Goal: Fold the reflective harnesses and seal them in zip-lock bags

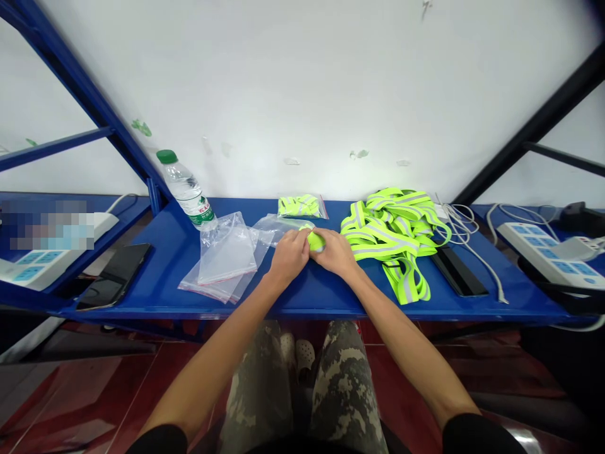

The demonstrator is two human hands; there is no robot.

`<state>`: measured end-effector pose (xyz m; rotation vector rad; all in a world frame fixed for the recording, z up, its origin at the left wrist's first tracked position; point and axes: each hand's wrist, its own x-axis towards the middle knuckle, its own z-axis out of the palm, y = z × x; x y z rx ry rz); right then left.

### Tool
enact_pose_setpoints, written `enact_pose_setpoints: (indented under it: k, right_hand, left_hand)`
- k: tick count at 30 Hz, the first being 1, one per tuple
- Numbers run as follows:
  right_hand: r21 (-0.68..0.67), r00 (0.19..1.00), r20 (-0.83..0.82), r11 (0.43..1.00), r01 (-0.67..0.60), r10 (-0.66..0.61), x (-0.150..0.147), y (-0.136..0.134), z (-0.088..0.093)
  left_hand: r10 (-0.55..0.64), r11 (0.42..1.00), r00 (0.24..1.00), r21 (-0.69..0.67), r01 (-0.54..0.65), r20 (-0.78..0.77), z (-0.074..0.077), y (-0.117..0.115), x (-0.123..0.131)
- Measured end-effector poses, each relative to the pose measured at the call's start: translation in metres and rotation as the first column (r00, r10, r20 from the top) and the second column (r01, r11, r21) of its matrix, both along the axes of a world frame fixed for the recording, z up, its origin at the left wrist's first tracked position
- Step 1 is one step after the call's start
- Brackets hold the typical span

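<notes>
Both of my hands meet over the middle of the blue table. Between them is a folded neon-yellow reflective strap (pixel 316 240). My left hand (pixel 290 253) grips its left side, and my right hand (pixel 336 251) is closed round its right side; the fingers partly hide it. A clear plastic bag (pixel 278 228) lies just left of and behind my left hand. Behind my hands sits a clear zip bag packed with a folded yellow strap (pixel 299 206). To the right of my right hand is a loose heap of yellow-and-silver reflective straps (pixel 394 230).
Clear zip bags (pixel 227 255) lie at left beside a tilted water bottle (pixel 186 190). A black phone (pixel 115 276) rests near the left front edge. At right are a black flat object (pixel 458 271), a white cable (pixel 482 258) and a power strip (pixel 551 255).
</notes>
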<state>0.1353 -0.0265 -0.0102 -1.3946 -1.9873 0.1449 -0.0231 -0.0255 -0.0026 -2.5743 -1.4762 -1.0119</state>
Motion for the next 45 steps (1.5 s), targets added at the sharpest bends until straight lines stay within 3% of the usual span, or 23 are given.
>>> enact_pose_setpoints:
  k: [3, 9, 15, 21, 25, 29, 34, 41, 45]
  right_hand:
    - [-0.011, 0.999, -0.052, 1.0, -0.003, 0.003, 0.003, 0.001, 0.0]
    - [-0.117, 0.962, 0.032, 0.957, -0.266, 0.271, 0.015, 0.0, -0.001]
    - [-0.02, 0.975, -0.033, 0.975, -0.221, 0.22, 0.014, 0.001, -0.004]
    - [0.079, 0.987, -0.132, 0.993, -0.084, 0.094, 0.009, 0.0, -0.003]
    - [0.086, 0.983, -0.164, 0.994, -0.066, 0.079, 0.007, 0.002, -0.005]
    - [0.054, 0.959, -0.173, 0.974, -0.22, 0.226, 0.018, 0.005, -0.011]
    - [-0.055, 0.889, -0.237, 0.908, -0.415, 0.392, 0.033, 0.004, -0.015]
    - [0.114, 0.91, -0.336, 0.969, -0.217, 0.243, 0.024, 0.005, -0.011]
    - [0.107, 0.959, -0.27, 0.992, -0.061, 0.088, 0.018, 0.001, -0.01]
  left_hand:
    - [0.007, 1.0, 0.997, -0.007, -0.006, 0.071, -0.001, 0.002, 0.007]
    - [0.04, 0.995, 0.985, -0.093, -0.025, 0.17, 0.0, 0.008, 0.005]
    - [0.041, 0.998, 0.983, -0.055, -0.032, 0.179, 0.001, 0.006, 0.003]
    - [-0.051, 0.999, 0.975, 0.028, 0.046, 0.215, 0.007, 0.005, 0.012]
    - [-0.085, 0.996, 0.959, 0.025, 0.082, 0.27, 0.007, 0.006, 0.017]
    - [-0.062, 0.998, 0.946, -0.002, 0.066, 0.318, 0.001, 0.009, 0.015]
    - [-0.037, 0.999, 0.941, -0.015, 0.045, 0.335, -0.001, 0.013, 0.01]
    - [-0.062, 0.995, 0.92, -0.043, 0.085, 0.386, 0.006, 0.007, 0.016]
    - [-0.077, 0.996, 0.926, -0.02, 0.091, 0.371, 0.007, 0.005, 0.017]
